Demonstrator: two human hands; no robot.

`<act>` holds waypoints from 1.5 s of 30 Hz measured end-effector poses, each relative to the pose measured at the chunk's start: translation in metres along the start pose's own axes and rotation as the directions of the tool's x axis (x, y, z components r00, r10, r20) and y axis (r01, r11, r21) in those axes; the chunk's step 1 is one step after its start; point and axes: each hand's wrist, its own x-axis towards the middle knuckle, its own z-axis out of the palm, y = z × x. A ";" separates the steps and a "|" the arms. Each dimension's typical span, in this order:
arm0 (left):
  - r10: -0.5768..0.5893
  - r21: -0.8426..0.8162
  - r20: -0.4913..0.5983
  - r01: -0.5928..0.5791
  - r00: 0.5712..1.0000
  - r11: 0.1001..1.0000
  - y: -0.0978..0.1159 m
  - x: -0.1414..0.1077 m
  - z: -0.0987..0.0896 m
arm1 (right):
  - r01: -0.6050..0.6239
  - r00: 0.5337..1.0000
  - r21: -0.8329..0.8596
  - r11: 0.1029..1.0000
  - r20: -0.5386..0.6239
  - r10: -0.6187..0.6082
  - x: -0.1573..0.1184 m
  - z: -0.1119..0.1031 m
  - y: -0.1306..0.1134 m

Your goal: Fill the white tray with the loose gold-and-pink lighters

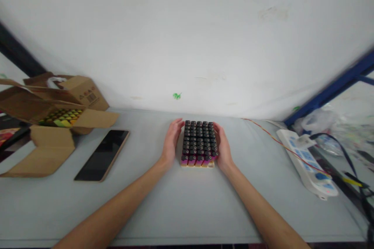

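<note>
A tight block of black-topped, purple-sided small items point(200, 140), set in rows on a pale base, sits on the grey table in front of me. My left hand point(172, 142) lies along its left side, with curved fingers meeting the far left corner and a small gap near the palm. Against the right side rests my right hand point(223, 146), its fingers partly hidden behind the block. The block is held between both hands.
Left on the grey table point(140, 210) are a phone point(102, 155) and an open cardboard box point(52, 151) with yellow-green items. At right lie a white power strip point(306, 163), a red-yellow wire point(271, 137) and plastic bags point(321, 122). A white wall point(204, 46) stands behind.
</note>
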 end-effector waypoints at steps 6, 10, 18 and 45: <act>-0.076 -0.078 -0.051 0.072 0.996 0.994 0.011 -0.005 0.010 | -0.056 0.998 0.124 0.991 -0.011 0.058 -0.007 0.016 -0.009; -0.097 -0.097 -0.035 0.094 0.995 0.991 0.018 -0.012 0.016 | -0.098 0.994 0.199 0.975 -0.027 0.106 -0.006 0.013 -0.010; -0.126 0.122 -0.106 0.138 0.986 0.983 0.029 -0.005 0.011 | -0.219 0.976 0.004 0.976 -0.002 0.219 0.002 -0.014 -0.016; -0.438 0.206 0.014 0.426 0.899 0.881 0.078 0.007 -0.003 | -0.181 0.979 -0.221 0.958 0.056 0.198 -0.002 -0.034 -0.030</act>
